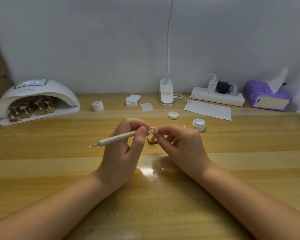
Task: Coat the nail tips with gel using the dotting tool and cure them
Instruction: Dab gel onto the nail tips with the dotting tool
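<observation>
My left hand (126, 149) pinches a cream dotting tool (118, 138) near its front end, its tip touching a small pale nail tip (155, 130). My right hand (178, 144) pinches that nail tip, which sits on a small brass stand with a wooden base (152, 140). An open white gel jar (198, 124) stands to the right, its lid (173, 115) lying behind. The white curing lamp (36, 99) at the far left holds several nail stands (31, 108) inside.
A closed white jar (98, 106), a stack of white wipes (132, 100), a clip-on desk lamp (166, 94), a paper sheet (208, 110), a power strip (216, 97) and a purple tissue box (265, 97) line the back of the wooden table (145, 196).
</observation>
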### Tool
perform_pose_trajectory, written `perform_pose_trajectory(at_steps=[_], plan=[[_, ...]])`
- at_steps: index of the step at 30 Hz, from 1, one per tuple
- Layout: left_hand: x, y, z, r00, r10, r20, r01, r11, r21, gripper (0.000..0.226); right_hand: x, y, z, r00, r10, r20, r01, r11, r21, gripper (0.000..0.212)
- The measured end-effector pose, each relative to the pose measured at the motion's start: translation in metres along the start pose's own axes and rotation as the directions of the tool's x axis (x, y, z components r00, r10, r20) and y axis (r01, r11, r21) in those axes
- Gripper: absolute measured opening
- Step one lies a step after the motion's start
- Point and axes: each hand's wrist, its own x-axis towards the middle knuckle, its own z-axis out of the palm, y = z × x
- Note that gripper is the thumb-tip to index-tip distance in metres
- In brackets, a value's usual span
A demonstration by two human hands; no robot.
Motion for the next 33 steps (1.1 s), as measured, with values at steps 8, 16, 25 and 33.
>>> perform_pose_trajectory(at_steps=[8,16,25,33], plan=[[0.0000,-0.0008,-0.0002,1.000,-0.009,0.012,0.009,1.000,0.011,0.012,0.0002,0.0017,-0.0010,1.000,-0.029,0.013,0.029,0.999,-0.021,0.009],[-0.0002,-0.0031,0.0000,1.000,-0.019,0.021,0.019,1.000,0.021,0.014,0.0006,0.0019,-0.0009,0.999,-0.047,0.007,0.047,0.998,-0.039,0.010],[0.0001,-0.0030,0.0003,1.000,-0.022,0.022,0.021,1.000,0.022,0.015,0.0002,0.0038,-0.0013,0.998,-0.059,0.021,0.060,0.997,-0.047,0.009],[-0.0003,-0.0042,0.0008,0.999,-0.029,0.018,0.029,1.000,0.010,0.017,-0.0002,0.0028,-0.0011,0.999,-0.040,0.023,0.041,0.999,-0.035,0.009]])
